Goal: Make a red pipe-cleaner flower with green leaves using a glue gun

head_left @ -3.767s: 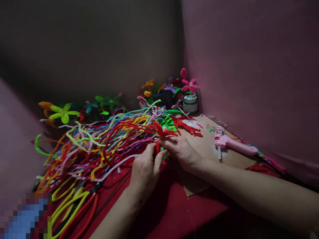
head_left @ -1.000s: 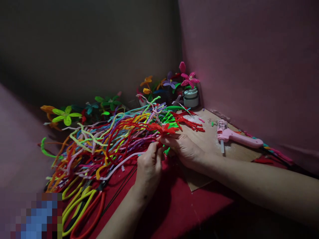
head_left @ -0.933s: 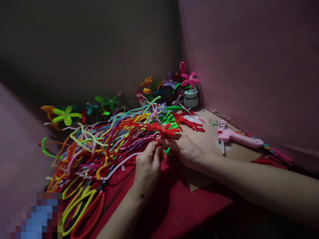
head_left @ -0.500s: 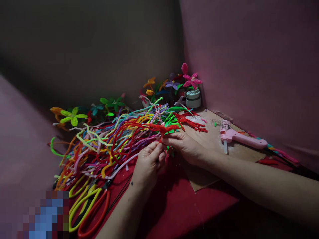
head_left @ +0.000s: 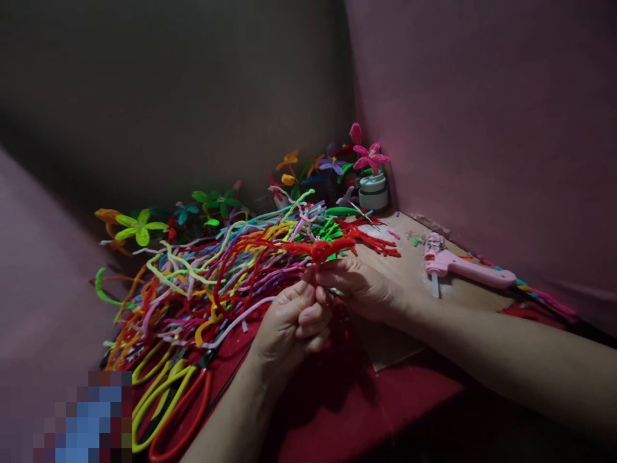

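Curled tighter than a moment ago, the left hand (head_left: 296, 318) clenches the red pipe-cleaner flower (head_left: 322, 247) from below; the right hand (head_left: 361, 288) pinches its base, the bloom just above both. Behind lie the pipe-cleaner pile (head_left: 207, 270), a pink glue gun (head_left: 470, 270) and finished flowers (head_left: 367, 157).

The flower (head_left: 321, 249) above the left hand (head_left: 294, 318) was red. Left of it lay a many-coloured pile of pipe cleaners (head_left: 212, 270). Right of the right hand (head_left: 359, 286) was a pink glue gun (head_left: 465, 269) on brown cardboard (head_left: 409, 254).
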`<state>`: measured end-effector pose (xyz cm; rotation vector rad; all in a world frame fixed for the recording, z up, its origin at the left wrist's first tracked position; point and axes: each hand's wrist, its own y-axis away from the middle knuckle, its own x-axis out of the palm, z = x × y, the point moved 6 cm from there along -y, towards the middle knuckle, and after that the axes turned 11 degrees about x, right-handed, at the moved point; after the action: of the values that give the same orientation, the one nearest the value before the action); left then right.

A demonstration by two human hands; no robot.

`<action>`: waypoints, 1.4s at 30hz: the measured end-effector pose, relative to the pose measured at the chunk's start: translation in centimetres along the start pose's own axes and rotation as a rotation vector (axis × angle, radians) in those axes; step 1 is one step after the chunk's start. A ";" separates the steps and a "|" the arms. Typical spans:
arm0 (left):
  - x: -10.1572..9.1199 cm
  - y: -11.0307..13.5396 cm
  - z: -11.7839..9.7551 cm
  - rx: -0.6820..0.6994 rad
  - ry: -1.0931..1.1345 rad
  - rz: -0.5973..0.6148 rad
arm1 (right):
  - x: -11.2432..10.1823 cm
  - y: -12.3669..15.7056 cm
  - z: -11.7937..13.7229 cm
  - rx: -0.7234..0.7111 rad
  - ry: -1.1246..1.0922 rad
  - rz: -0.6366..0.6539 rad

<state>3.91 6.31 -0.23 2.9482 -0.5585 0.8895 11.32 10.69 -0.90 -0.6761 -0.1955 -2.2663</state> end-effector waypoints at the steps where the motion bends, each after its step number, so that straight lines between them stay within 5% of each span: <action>1: -0.1 -0.1 0.0 -0.001 -0.041 -0.021 | -0.2 0.0 0.0 -0.009 0.006 -0.029; 5: -0.7 -0.3 -0.2 0.058 -0.394 -0.143 | -0.5 0.1 0.2 -0.045 -0.008 -0.119; 9: -1.1 0.0 -1.3 0.297 -0.893 -0.285 | -0.2 0.4 0.7 -0.083 0.042 -0.193; 11: -1.2 0.1 -1.7 0.366 -0.972 -0.324 | -0.1 0.5 0.7 -0.104 0.079 -0.199; 22: -0.6 -0.3 0.0 0.021 -0.109 -0.111 | 0.0 0.0 0.2 -0.063 0.098 -0.036; 31: 0.7 0.5 0.4 -0.039 0.106 0.114 | 1.0 1.4 1.9 -0.149 0.230 -0.068; 37: -1.1 -0.7 -0.2 0.061 -0.348 -0.048 | 0.0 0.2 0.9 -0.057 -0.031 -0.055; 42: -0.1 0.7 -5.5 0.503 -1.024 -0.450 | -2.4 -0.6 0.0 0.003 -0.138 -0.180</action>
<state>0.60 6.31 4.29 3.5434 0.4390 -0.6721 12.32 12.67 -2.10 -0.8444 -0.3382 -2.3897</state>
